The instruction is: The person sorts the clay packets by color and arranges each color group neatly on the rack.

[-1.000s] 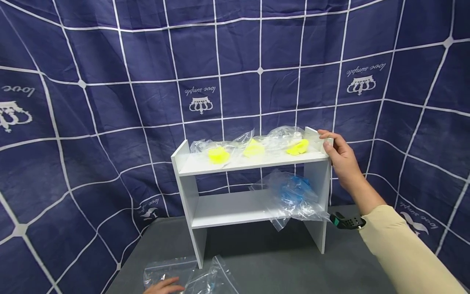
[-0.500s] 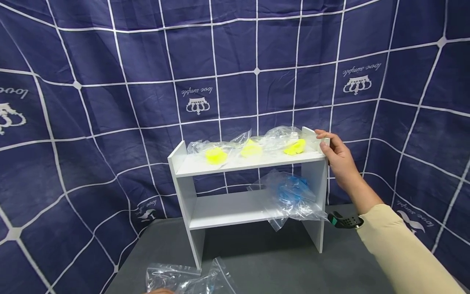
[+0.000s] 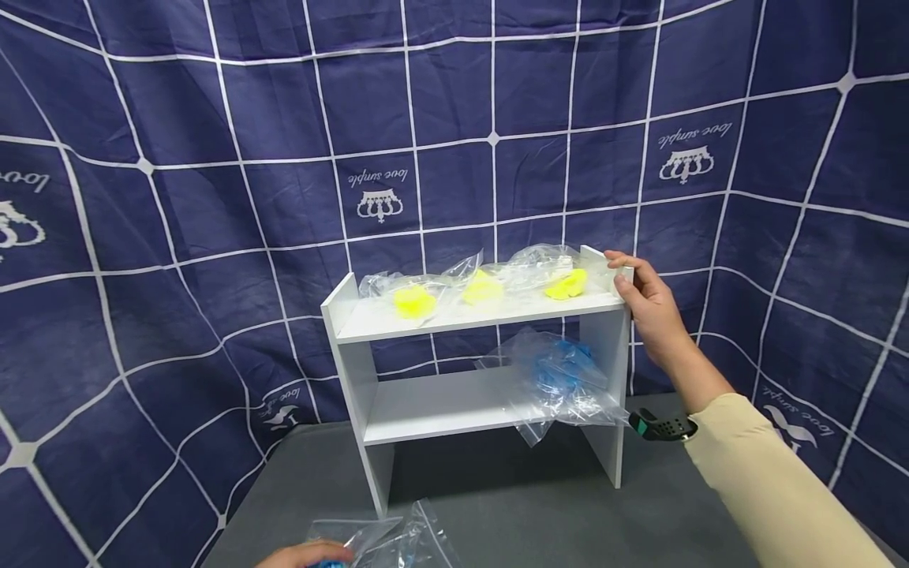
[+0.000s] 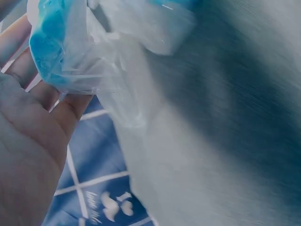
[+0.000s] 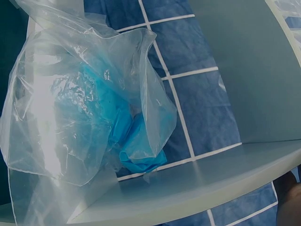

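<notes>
A small white shelf (image 3: 440,402) stands on the dark grey table. My right hand (image 3: 655,312) grips the top of its right side panel, thumb on the near side and fingers over the upper edge. At the bottom of the head view, my left hand (image 3: 305,554) is partly cut off by the frame. It holds a clear plastic bag with a blue lump (image 4: 51,44) inside, which lies against its fingers in the left wrist view. Beside it lies another clear zip bag (image 3: 419,540). The left thumb is hidden.
Yellow lumps (image 3: 414,301) in clear bags lie along the top board. On the right of the lower board, a clear bag with blue contents (image 5: 113,108) hangs over the front edge. A dark blue checked cloth (image 3: 454,102) hangs behind and at both sides.
My left hand dipped almost out of the head view and came back with blue showing under its fingers. The right hand keeps its grip on the shelf. The head view has shifted slightly.
</notes>
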Available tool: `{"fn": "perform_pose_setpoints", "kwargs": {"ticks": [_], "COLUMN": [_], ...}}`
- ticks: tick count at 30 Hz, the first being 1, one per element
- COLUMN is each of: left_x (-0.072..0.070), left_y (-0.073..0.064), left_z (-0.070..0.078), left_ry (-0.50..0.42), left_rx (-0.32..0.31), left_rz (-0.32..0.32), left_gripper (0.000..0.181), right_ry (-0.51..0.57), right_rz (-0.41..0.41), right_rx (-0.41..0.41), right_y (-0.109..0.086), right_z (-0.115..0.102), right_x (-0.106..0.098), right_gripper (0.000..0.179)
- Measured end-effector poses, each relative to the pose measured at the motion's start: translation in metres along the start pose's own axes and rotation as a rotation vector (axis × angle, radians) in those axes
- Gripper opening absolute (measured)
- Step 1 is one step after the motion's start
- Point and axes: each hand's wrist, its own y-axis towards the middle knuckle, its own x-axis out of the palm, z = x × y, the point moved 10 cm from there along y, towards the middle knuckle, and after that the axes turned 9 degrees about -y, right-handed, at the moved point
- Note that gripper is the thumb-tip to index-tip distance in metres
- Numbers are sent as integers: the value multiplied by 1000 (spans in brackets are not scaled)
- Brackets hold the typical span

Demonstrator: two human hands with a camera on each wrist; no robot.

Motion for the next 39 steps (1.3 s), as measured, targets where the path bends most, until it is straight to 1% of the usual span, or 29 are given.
{"fn": "perform_pose_setpoints", "kwargs": {"ticks": [2, 3, 5, 6, 9, 10, 11, 13, 14, 16, 17, 18, 19, 21, 24, 25, 27, 29, 31, 35, 39], "left_x": [-3, -4, -7, -9, -16, -20, -23, -30, -34, -42, -45, -49, -53, -61, -73, -77, -82, -86, -90, -98, -104], "left_y": [9, 13, 23, 28, 43, 48, 51, 58, 61, 68, 71, 75, 80, 89, 102, 106, 114, 122, 129, 145, 162], "left_z": [5, 7, 17, 22, 39, 47, 54, 65, 69, 80, 83, 87, 94, 108, 122, 124, 123, 118, 109, 88, 71], "left_ry": [-24, -62, -55, -68, -53, -8, 14, 34, 35, 74, 72, 82, 104, 167, 238, 253, 263, 260, 234, 198, 228], "left_rx": [-74, -110, -135, -154, -164, -129, -105, -133, -161, -170, -200, -211, -169, -58, 68, 95, 112, 95, 56, -52, -114], "left_rz": [-14, -24, -30, -36, -40, -27, -13, 32, 55, 103, 124, 146, 167, 220, 308, 335, 371, 404, 432, 480, 517], "left_gripper": [43, 44, 46, 47, 55, 57, 61, 67, 67, 67, 67, 65, 64, 65, 69, 70, 71, 70, 68, 67, 67], "right_ry": [-2, 0, 1, 5, 23, 29, 35, 44, 48, 51, 54, 58, 62, 68, 91, 94, 102, 103, 99, 111, 122], "right_rz": [1, 1, -2, -2, 1, 0, 0, -1, -2, -5, -5, -5, -5, -4, -10, -13, -18, -21, -19, -20, -35], "right_rx": [-2, -4, -8, -10, -21, -24, -27, -31, -32, -32, -32, -30, -30, -30, -33, -36, -38, -37, -35, -34, -38], "right_y": [0, -1, -1, -1, -2, -2, -3, -3, -4, -4, -4, -3, -3, -2, -1, -1, -1, -1, -1, -2, -2], "right_z": [0, 0, -1, -1, -3, -3, -3, -3, -4, -4, -5, -5, -5, -6, -7, -7, -8, -7, -7, -7, -8], "right_x": [0, 1, 1, 1, 0, 0, 0, 1, 1, 2, 2, 2, 2, 2, 3, 3, 4, 3, 3, 2, 3], "right_gripper": [26, 26, 26, 26, 25, 25, 25, 24, 24, 24, 24, 24, 24, 24, 25, 26, 27, 28, 29, 31, 33]}}
